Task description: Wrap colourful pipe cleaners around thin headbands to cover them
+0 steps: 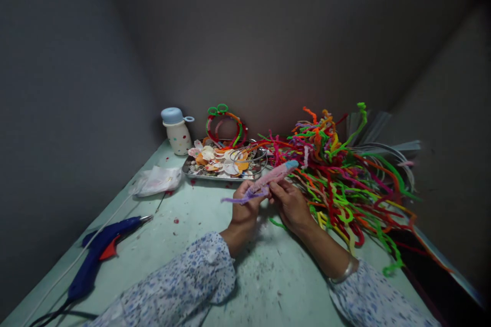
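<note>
- Left hand is curled round the purple lower end of a fuzzy pipe-cleaner piece, gripping it; a loose purple strand sticks out past the fingers.
- Right hand has its thumb and forefinger pinched together on the same piece, at its lower edge.
- That piece, pink along its length with a light blue tip, is held tilted above the table, in front of a metal tray.
- Cream bottle with a pale blue lid stands at the back left; coloured spots decorate it, and any lettering is too small to read.
- Clear plastic packet lies before the bottle; whether it bears print cannot be told.
- Blue glue gun with a red trigger lies on the left, its nozzle pointing toward the tray; its markings cannot be made out.
- Petal-like pieces in white and orange fill the tray, with a multicoloured ring upright behind them.
- Tangled pipe cleaners in many colours heap on the right.
- Pale green table is marked with dark specks and small red bits.
- Plain grey walls close in the dim workspace.
</note>
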Motion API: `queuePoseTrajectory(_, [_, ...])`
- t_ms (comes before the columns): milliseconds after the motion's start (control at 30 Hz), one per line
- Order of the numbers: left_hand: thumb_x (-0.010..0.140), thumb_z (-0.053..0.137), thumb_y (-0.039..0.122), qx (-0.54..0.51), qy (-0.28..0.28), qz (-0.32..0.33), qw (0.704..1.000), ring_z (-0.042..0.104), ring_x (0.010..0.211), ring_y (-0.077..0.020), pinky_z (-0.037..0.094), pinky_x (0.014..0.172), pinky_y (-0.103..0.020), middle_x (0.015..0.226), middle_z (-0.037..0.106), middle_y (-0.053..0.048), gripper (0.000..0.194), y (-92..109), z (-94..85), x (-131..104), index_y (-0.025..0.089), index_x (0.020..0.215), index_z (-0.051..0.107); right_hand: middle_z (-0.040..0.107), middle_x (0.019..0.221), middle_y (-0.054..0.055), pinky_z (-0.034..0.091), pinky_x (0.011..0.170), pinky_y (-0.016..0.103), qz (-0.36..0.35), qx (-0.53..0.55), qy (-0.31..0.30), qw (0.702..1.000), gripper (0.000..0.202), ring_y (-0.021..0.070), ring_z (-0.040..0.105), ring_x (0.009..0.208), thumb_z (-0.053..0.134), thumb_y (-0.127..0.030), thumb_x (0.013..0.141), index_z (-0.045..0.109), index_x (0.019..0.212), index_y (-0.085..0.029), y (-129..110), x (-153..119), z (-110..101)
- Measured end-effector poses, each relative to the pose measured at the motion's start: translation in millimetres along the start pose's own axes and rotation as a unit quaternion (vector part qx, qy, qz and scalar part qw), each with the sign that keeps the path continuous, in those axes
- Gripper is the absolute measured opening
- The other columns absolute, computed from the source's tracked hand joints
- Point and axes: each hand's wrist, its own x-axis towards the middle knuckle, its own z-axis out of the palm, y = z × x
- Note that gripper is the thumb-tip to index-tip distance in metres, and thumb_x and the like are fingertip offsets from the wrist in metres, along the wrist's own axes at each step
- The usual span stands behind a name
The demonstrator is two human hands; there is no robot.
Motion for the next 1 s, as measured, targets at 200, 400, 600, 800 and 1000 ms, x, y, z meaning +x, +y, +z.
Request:
queuePoseTrajectory(200, [0.071, 0.069, 0.031, -0.019, -0.010, -0.021, 1.000, 0.053, 0.062, -0.0132, 0.041, 0.063, -0.025, 0.067, 0.060, -0.002, 0.018, 6, 1.7, -5, 0.017, 0.067, 0.059, 0.064, 0.067, -0.001, 0.042, 0.056, 0.027, 0.011, 0.003, 0.012, 1.000, 0.021, 0.0143, 0.054, 0.059, 0.075, -0.039, 0.069, 0.070, 0.080, -0.021, 2, 0, -1])
queuePoseTrajectory(400, [0.071, 0.068, 0.027, 0.014, -0.001, -0.016, 1.000, 0.054, 0.066, -0.0142, 0.040, 0.065, -0.025, 0.071, 0.062, -0.001, 0.012, -1, -0.2, -1, 0.018, 0.073, 0.060, 0.063, 0.066, -0.001, 0.041, 0.053, 0.025, -0.005, 0.016, 0.036, 0.999, 0.019, 0.0133, 0.053, 0.059, 0.076, -0.037, 0.068, 0.070, 0.078, -0.021, 1, 3, 0])
queuePoseTrajectory(600, [0.073, 0.067, 0.029, 0.025, 0.015, -0.011, 1.000, 0.049, 0.064, -0.0127, 0.039, 0.064, -0.025, 0.066, 0.059, 0.000, 0.015, 11, 2.8, -5, 0.018, 0.064, 0.060, 0.062, 0.067, 0.000, 0.042, 0.053, 0.025, 0.001, 0.011, 0.028, 1.000, 0.023, 0.0137, 0.053, 0.060, 0.076, -0.039, 0.069, 0.072, 0.081, -0.020, -2, 2, 2])
queuePoseTrajectory(800, [0.070, 0.070, 0.032, -0.022, 0.011, -0.046, 0.999, 0.046, 0.060, -0.0113, 0.037, 0.059, -0.025, 0.063, 0.054, 0.001, 0.021, 6, -0.5, -5, 0.017, 0.062, 0.057, 0.064, 0.067, -0.001, 0.044, 0.056, 0.024, -0.002, 0.023, 0.017, 1.000, 0.020, 0.0120, 0.055, 0.061, 0.077, -0.036, 0.069, 0.072, 0.082, -0.020, -1, 1, 1])
queuePoseTrajectory(1000, [0.063, 0.073, 0.030, -0.082, 0.038, -0.072, 0.993, 0.041, 0.056, -0.0084, 0.032, 0.055, -0.022, 0.062, 0.050, 0.003, 0.023, 1, 2.5, -2, 0.016, 0.063, 0.054, 0.064, 0.066, -0.001, 0.044, 0.057, 0.025, -0.006, 0.006, 0.012, 1.000, 0.025, 0.0127, 0.055, 0.059, 0.077, -0.039, 0.069, 0.071, 0.083, -0.020, 0, 0, 0])
